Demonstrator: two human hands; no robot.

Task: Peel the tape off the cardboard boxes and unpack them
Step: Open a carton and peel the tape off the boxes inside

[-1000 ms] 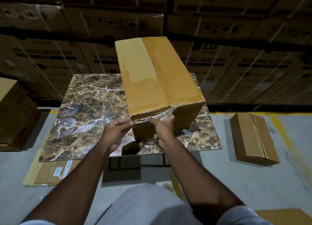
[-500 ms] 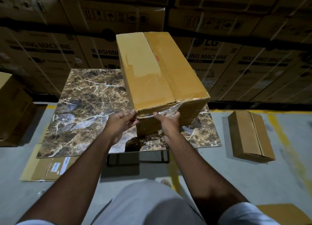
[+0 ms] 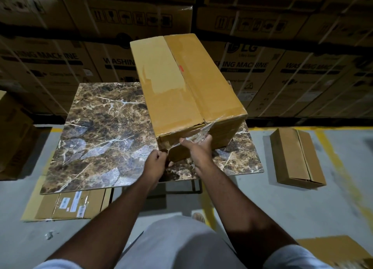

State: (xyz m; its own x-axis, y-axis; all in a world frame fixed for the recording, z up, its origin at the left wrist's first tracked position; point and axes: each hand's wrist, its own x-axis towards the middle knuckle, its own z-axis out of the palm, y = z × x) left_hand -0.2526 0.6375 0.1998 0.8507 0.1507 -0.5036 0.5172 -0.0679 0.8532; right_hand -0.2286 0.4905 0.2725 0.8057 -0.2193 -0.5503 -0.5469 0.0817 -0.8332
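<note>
A long yellow-brown cardboard box (image 3: 181, 86) lies on a marble-patterned table (image 3: 96, 131), its near end facing me. Clear tape (image 3: 198, 134) hangs loose and crumpled across that near end. My left hand (image 3: 156, 165) is curled below the box's near left corner and pinches a strip of the tape pulled down from the edge. My right hand (image 3: 198, 149) lies against the near end face, with its fingers on the crumpled tape.
Stacked washing-machine cartons (image 3: 272, 70) fill the wall behind the table. A small closed box (image 3: 296, 157) lies on the floor at right, a flattened carton (image 3: 74, 206) under the table's left side, and another box (image 3: 14, 131) stands at far left.
My left hand has dropped from the box's top edge to below the corner, drawing a strip of tape down with it. My right hand has stayed on the end face.
</note>
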